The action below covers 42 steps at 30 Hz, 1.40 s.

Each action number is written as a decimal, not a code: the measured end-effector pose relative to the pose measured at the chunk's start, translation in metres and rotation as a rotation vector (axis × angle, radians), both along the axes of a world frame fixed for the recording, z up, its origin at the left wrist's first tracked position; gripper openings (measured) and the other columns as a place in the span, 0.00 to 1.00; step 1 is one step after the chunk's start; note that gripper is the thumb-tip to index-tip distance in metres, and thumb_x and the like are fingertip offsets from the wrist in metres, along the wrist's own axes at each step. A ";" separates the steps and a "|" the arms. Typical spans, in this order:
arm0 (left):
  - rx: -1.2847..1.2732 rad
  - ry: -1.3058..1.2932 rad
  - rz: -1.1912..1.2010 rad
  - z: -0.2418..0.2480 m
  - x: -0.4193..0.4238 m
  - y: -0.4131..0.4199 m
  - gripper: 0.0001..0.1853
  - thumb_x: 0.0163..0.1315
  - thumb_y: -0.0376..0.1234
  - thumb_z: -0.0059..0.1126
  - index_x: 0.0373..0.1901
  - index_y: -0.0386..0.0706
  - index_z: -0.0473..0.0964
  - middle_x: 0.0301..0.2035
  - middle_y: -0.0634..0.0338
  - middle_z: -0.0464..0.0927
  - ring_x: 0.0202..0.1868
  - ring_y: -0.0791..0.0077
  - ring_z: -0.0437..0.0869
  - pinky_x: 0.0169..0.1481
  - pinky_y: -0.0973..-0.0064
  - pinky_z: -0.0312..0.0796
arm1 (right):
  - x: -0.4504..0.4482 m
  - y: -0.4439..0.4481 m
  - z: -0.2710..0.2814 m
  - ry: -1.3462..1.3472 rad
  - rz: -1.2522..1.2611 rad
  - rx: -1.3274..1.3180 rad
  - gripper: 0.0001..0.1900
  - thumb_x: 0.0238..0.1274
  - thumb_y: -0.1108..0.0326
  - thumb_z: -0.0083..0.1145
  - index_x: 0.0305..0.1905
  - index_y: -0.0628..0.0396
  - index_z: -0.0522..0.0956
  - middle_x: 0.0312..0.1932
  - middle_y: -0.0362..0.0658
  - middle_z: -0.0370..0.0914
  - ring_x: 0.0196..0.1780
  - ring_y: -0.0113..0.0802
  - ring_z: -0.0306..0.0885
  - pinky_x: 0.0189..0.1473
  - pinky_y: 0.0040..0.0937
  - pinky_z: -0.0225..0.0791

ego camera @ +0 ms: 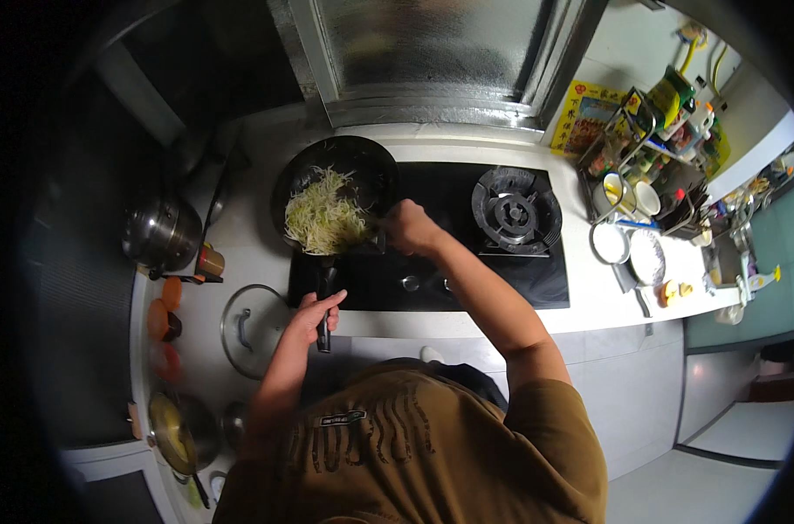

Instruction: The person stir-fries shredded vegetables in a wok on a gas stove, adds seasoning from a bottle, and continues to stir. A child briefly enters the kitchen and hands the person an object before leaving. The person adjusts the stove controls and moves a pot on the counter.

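A dark wok [367,154] sits over the left side of the black glass gas hob [429,288]. Pale shredded vegetable strands [325,213] are heaped in it, mostly toward its near side. My left hand [315,318] is wrapped around the wok's black handle [326,281], thumb extended across it. At the wok's right rim, my right hand [410,228] is closed on a dark cooking utensil [374,242]. Its working end is by the shreds; blur and the hand hide its exact shape and grip.
A glass lid [256,331] lies left of the handle. The bare right burner [516,211] has an iron pan support. A steel pot [162,230] stands far left. On the right are a rack of bottles [652,141], a white bowl [610,243], a plate [647,257] and a knife [643,302].
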<state>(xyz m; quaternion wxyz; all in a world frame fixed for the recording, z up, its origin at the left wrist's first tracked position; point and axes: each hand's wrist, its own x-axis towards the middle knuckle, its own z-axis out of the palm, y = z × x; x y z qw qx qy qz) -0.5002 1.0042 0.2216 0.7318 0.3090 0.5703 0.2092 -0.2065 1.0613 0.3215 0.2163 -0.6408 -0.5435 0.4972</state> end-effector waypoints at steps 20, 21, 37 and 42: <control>-0.096 0.164 -0.085 0.076 -0.045 0.068 0.14 0.77 0.40 0.50 0.30 0.47 0.72 0.13 0.69 0.67 0.11 0.82 0.66 0.14 0.83 0.58 | -0.140 -0.051 0.017 -0.550 0.328 0.553 0.26 0.33 0.45 0.81 0.37 0.51 0.89 0.30 0.43 0.83 0.33 0.49 0.81 0.18 0.40 0.59; -0.086 0.170 -0.088 0.072 -0.046 0.068 0.14 0.77 0.40 0.50 0.31 0.47 0.72 0.13 0.69 0.67 0.11 0.82 0.66 0.14 0.83 0.58 | -0.147 -0.049 0.012 -0.629 0.277 0.565 0.29 0.29 0.42 0.82 0.37 0.50 0.89 0.30 0.42 0.82 0.33 0.49 0.80 0.17 0.39 0.58; 0.036 0.139 -0.157 0.004 -0.055 0.038 0.13 0.70 0.32 0.58 0.27 0.45 0.68 0.17 0.66 0.67 0.15 0.79 0.67 0.19 0.76 0.61 | -0.137 -0.067 -0.041 -0.713 -0.098 0.743 0.17 0.47 0.59 0.71 0.38 0.61 0.86 0.34 0.49 0.84 0.43 0.42 0.83 0.25 0.35 0.76; 0.046 0.110 -0.109 0.001 -0.046 0.024 0.15 0.69 0.34 0.64 0.26 0.44 0.68 0.17 0.65 0.66 0.15 0.77 0.67 0.19 0.75 0.60 | -0.091 -0.101 0.004 -0.664 -0.014 0.766 0.14 0.48 0.64 0.69 0.38 0.63 0.84 0.30 0.45 0.82 0.42 0.35 0.83 0.27 0.30 0.77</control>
